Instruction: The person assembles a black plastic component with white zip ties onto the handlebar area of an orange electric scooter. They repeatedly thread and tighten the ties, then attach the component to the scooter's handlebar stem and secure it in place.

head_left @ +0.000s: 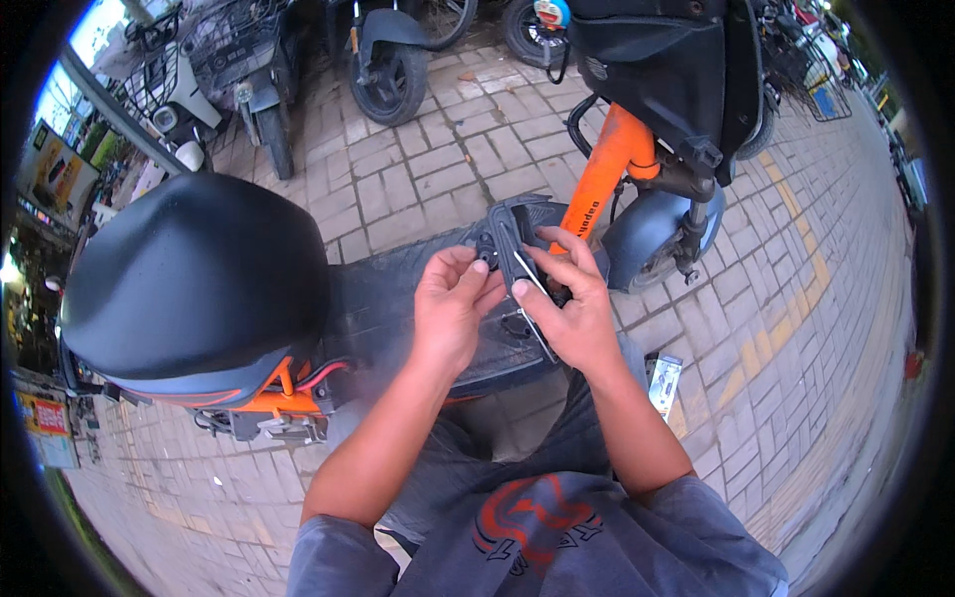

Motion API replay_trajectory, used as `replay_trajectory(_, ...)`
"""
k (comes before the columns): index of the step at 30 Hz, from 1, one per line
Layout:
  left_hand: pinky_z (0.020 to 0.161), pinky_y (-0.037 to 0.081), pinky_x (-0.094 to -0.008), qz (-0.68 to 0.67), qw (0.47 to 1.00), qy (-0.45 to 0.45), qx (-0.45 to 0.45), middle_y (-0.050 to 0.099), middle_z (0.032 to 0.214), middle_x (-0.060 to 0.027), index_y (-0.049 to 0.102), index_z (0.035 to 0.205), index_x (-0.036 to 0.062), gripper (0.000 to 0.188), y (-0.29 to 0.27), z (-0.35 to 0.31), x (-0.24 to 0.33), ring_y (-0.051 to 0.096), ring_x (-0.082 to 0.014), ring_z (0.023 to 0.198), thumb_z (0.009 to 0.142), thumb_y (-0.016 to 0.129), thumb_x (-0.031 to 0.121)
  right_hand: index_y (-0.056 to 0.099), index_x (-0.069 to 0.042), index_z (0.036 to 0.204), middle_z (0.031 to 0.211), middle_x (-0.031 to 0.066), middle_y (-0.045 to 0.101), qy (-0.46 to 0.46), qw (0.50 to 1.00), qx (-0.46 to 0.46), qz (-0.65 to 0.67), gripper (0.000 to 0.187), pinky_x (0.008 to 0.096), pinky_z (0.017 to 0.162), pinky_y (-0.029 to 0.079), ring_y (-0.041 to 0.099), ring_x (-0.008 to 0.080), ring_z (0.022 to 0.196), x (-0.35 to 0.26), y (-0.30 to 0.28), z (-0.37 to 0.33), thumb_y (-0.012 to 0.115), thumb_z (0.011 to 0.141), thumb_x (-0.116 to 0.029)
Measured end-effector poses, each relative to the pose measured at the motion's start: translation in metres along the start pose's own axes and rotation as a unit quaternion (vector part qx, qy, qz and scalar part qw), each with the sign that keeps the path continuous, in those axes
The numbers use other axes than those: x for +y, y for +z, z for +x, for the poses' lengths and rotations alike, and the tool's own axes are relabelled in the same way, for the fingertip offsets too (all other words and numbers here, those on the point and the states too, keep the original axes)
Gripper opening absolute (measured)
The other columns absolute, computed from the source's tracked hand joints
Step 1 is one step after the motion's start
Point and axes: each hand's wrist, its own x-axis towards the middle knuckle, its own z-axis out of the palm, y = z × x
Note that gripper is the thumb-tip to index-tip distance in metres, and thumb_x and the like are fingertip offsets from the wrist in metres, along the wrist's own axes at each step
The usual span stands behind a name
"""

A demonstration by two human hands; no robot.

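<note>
Just left of the right hand (pixel 577 303), and gripped in it: a black, rectangular plastic holder (pixel 507 244) with a thin pale line along one edge. Runs lengthwise away from the wrists, far end leaning a little toward the left, near end slanting rightward below the right thumb. By its left edge, at the fingertips of the left hand (pixel 453 298): a small, dark, rounded part (pixel 485 249), pinched between thumb and finger. Cannot tell whether touching the holder or only just beside it. Right hand closed on the holder, thumb on the near side, fingers reaching over the right side; left hand with thumb and finger pressed on the small part, other fingers loosely bent toward the holder. Right hand nearer to the holder, left hand nearer to the small part. Directly below both hands, a flat, dark grey footboard (pixel 383 284) of an orange-and-black scooter (pixel 652 60); well to the left of the left hand, a broad, black, padded seat (pixel 199 279); just beyond the right hand, a thick, bright orange frame tube (pixel 602 164). Right of the right forearm, a small, flat, white-and-blue package (pixel 665 383) on grey brick paving (pixel 776 338). Well beyond both hands, parked two-wheelers (pixel 388 85).
</note>
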Motion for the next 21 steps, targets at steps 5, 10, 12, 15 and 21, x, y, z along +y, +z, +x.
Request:
replay_trajectory(5,0.075,0.054,-0.0280,0.019,1.000,0.001,-0.004,0.058,0.113,-0.0048,0.051,0.127,0.0036,0.035,0.001,0.000,-0.001,0.063,-0.0126,0.087,0.095,0.063,0.008,0.069,-0.001,0.117,0.130,0.0157,0.052,-0.012,1.000,0.000,0.001,0.039,0.0324,0.090,0.049,0.059,0.0231,0.109,0.002,0.000,-0.001,0.076,0.081,-0.013)
replay_trajectory(10,0.079,0.050,-0.0281,0.038,0.999,-0.030,0.009,0.059,0.110,-0.0003,0.055,0.125,0.0057,0.029,0.007,-0.005,0.005,0.058,-0.0115,0.089,0.096,0.060,0.008,0.069,-0.001,0.117,0.129,0.0138,0.051,-0.019,1.000,-0.012,-0.018,0.038,0.0312,0.087,0.049,0.058,0.0208,0.107,0.005,0.001,-0.002,0.075,0.081,-0.012)
replay_trajectory(12,0.082,0.051,-0.0302,0.023,0.999,-0.027,0.020,0.061,0.112,-0.0024,0.057,0.124,0.0050,0.028,0.006,-0.003,0.005,0.059,-0.0125,0.093,0.097,0.059,0.007,0.069,-0.001,0.117,0.129,0.0133,0.051,-0.018,1.000,-0.013,-0.016,0.039,0.0301,0.084,0.049,0.057,0.0191,0.104,0.005,0.001,-0.003,0.075,0.080,-0.012)
replay_trajectory(15,0.088,0.052,-0.0329,-0.024,1.000,-0.006,-0.005,0.063,0.112,-0.0054,0.059,0.120,0.0033,0.023,0.002,0.000,-0.001,0.061,-0.0141,0.098,0.097,0.060,0.007,0.069,-0.001,0.117,0.128,0.0128,0.052,-0.016,1.000,-0.008,-0.024,0.039,0.0285,0.080,0.048,0.056,0.0175,0.099,0.001,0.003,-0.005,0.075,0.080,-0.011)
replay_trajectory(21,0.091,0.052,-0.0307,-0.051,0.999,-0.004,-0.018,0.065,0.107,-0.0070,0.060,0.111,-0.0006,0.024,0.003,-0.002,0.001,0.063,-0.0142,0.095,0.090,0.070,0.006,0.069,-0.001,0.116,0.127,0.0129,0.053,-0.029,0.999,0.015,-0.030,0.039,0.0280,0.079,0.048,0.056,0.0169,0.098,0.002,0.002,-0.005,0.075,0.078,-0.009)
